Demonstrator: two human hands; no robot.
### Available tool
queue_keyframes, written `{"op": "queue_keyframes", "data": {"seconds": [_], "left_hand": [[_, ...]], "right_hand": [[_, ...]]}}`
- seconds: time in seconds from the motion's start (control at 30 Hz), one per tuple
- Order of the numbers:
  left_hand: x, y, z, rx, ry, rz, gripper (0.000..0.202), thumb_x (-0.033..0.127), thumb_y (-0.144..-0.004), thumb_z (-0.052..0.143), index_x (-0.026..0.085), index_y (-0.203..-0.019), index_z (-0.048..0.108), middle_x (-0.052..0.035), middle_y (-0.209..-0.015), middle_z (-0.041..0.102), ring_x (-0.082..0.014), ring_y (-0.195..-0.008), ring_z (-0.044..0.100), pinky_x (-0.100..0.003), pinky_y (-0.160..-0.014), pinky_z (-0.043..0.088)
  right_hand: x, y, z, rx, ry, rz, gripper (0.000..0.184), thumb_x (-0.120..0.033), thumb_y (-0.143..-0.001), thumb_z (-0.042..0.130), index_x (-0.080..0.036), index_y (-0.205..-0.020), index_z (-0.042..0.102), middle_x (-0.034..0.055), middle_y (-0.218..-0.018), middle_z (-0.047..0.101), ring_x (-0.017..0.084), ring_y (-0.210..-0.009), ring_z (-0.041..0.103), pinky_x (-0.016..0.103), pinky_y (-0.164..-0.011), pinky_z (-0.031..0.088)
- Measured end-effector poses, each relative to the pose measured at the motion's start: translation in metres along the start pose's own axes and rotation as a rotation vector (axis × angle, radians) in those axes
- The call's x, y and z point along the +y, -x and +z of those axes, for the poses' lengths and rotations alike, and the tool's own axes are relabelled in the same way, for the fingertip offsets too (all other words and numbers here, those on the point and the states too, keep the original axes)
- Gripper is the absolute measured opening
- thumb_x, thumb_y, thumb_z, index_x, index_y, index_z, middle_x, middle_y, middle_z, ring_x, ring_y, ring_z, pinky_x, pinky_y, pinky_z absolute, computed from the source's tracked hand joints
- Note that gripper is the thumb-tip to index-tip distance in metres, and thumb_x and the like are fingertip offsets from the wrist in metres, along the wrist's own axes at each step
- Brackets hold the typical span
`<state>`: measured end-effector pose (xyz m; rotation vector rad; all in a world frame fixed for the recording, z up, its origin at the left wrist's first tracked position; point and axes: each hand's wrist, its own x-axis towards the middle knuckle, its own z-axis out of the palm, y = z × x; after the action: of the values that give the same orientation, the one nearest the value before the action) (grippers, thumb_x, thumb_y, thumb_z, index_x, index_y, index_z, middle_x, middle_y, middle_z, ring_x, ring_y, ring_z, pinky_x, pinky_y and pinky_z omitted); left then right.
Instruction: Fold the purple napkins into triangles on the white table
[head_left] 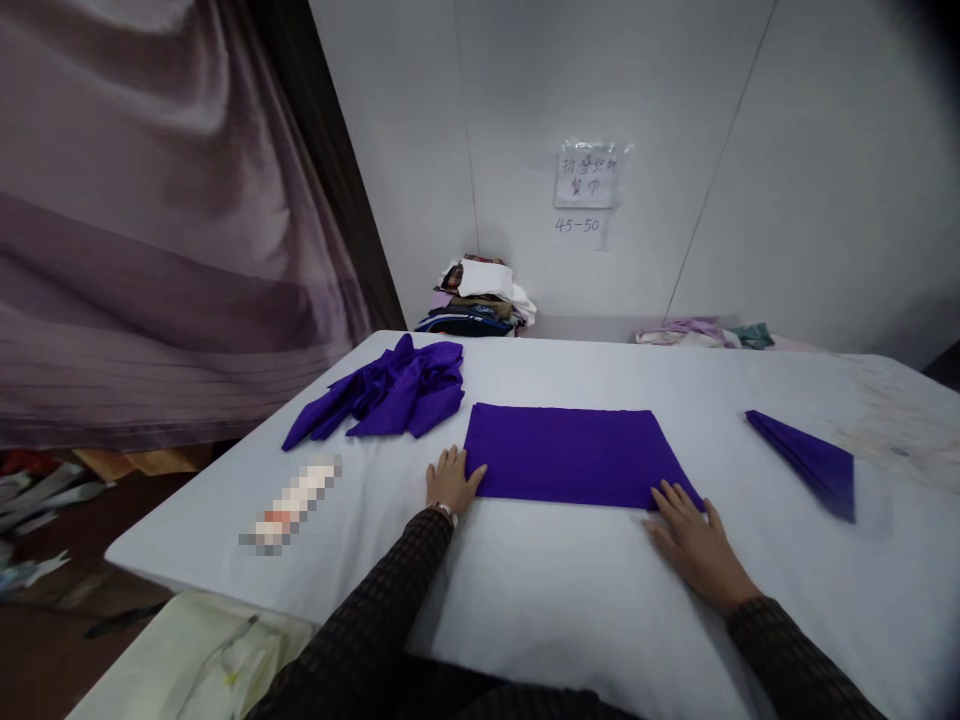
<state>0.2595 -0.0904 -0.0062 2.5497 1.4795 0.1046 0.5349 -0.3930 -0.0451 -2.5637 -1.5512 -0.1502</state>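
A purple cloth napkin [566, 452] lies flat on the white-covered table in front of me, folded into a wide rectangle with its long side towards me. At its near left corner rests my left hand [451, 482], fingers spread, thumb on the cloth's edge. My right hand [691, 540] lies on the near right corner with the fingers stretched out flat. Neither hand grips the fabric. To the left is a crumpled heap of purple cloths [397, 390]. A purple cloth folded into a narrow pointed shape [806, 465] lies off to the right.
A blurred-out oblong item [291, 507] lies on the table [525, 590] at the left. Stacked folded fabrics [480, 298] stand behind the far edge, with more cloths [697, 333] further right. A pale bin [187, 650] sits below the near left edge. A curtain [150, 220] hangs at left.
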Motion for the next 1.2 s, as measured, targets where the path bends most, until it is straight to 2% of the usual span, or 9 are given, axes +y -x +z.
{"op": "queue_keyframes", "data": {"seconds": [0.1, 0.2, 0.37, 0.5, 0.77, 0.97, 1.2], "left_hand": [[0.004, -0.025, -0.011, 0.063, 0.096, -0.046, 0.052, 0.046, -0.09, 0.04, 0.015, -0.13, 0.049, -0.0127, -0.14, 0.046, -0.0238, -0.129, 0.04, -0.037, -0.104, 0.032], [0.011, -0.057, -0.015, 0.065, 0.149, -0.095, 0.043, 0.04, -0.089, 0.045, 0.017, -0.124, 0.055, -0.0099, -0.129, 0.056, -0.0219, -0.12, 0.049, -0.03, -0.097, 0.037], [0.016, -0.1, -0.013, 0.032, 0.179, -0.171, 0.038, 0.037, -0.086, 0.049, 0.02, -0.117, 0.061, -0.0087, -0.12, 0.063, -0.0214, -0.112, 0.055, -0.028, -0.09, 0.04], [0.017, -0.119, -0.012, 0.004, 0.194, -0.238, 0.038, 0.04, -0.083, 0.053, 0.019, -0.113, 0.063, -0.0108, -0.12, 0.062, -0.0231, -0.111, 0.058, -0.029, -0.087, 0.042], [0.019, -0.127, -0.011, -0.025, 0.197, -0.287, 0.031, 0.044, -0.079, 0.056, 0.021, -0.096, 0.068, -0.0098, -0.113, 0.066, -0.0257, -0.106, 0.06, -0.032, -0.084, 0.044], [0.017, -0.124, -0.015, -0.035, 0.161, -0.279, 0.029, 0.041, -0.083, 0.052, 0.02, -0.094, 0.069, -0.0112, -0.113, 0.066, -0.0268, -0.107, 0.059, -0.034, -0.085, 0.043], [0.013, -0.123, -0.017, -0.037, 0.135, -0.266, 0.028, 0.039, -0.081, 0.055, 0.018, -0.092, 0.07, -0.014, -0.112, 0.065, -0.0289, -0.106, 0.059, -0.035, -0.084, 0.044]], "right_hand": [[-0.016, -0.012, -0.007, 0.017, -0.026, -0.03, 0.061, -0.053, -0.092, 0.026, -0.016, -0.138, 0.043, 0.0122, -0.146, 0.037, 0.027, -0.138, 0.024, 0.053, -0.11, 0.015], [-0.031, -0.02, -0.007, -0.019, -0.062, -0.057, 0.059, -0.05, -0.093, 0.028, -0.018, -0.14, 0.04, 0.0111, -0.147, 0.036, 0.026, -0.138, 0.024, 0.052, -0.11, 0.017], [-0.04, -0.02, 0.003, -0.053, -0.085, -0.033, 0.059, -0.053, -0.092, 0.029, -0.019, -0.139, 0.042, 0.0106, -0.148, 0.032, 0.026, -0.139, 0.023, 0.052, -0.109, 0.021], [-0.039, -0.017, 0.007, -0.052, -0.072, -0.035, 0.06, -0.054, -0.092, 0.03, -0.019, -0.138, 0.043, 0.0096, -0.149, 0.031, 0.026, -0.139, 0.022, 0.051, -0.109, 0.021], [-0.036, -0.016, 0.01, -0.029, -0.064, -0.041, 0.059, -0.054, -0.092, 0.031, -0.02, -0.137, 0.045, 0.0092, -0.148, 0.032, 0.026, -0.139, 0.023, 0.051, -0.109, 0.021], [-0.035, -0.016, 0.011, -0.02, -0.089, -0.042, 0.058, -0.054, -0.092, 0.032, -0.019, -0.136, 0.046, 0.0092, -0.148, 0.033, 0.026, -0.138, 0.024, 0.051, -0.11, 0.021], [-0.032, -0.015, 0.01, -0.025, -0.144, -0.019, 0.056, -0.05, -0.093, 0.03, -0.018, -0.137, 0.045, 0.0098, -0.148, 0.034, 0.025, -0.138, 0.025, 0.05, -0.11, 0.021]]}}
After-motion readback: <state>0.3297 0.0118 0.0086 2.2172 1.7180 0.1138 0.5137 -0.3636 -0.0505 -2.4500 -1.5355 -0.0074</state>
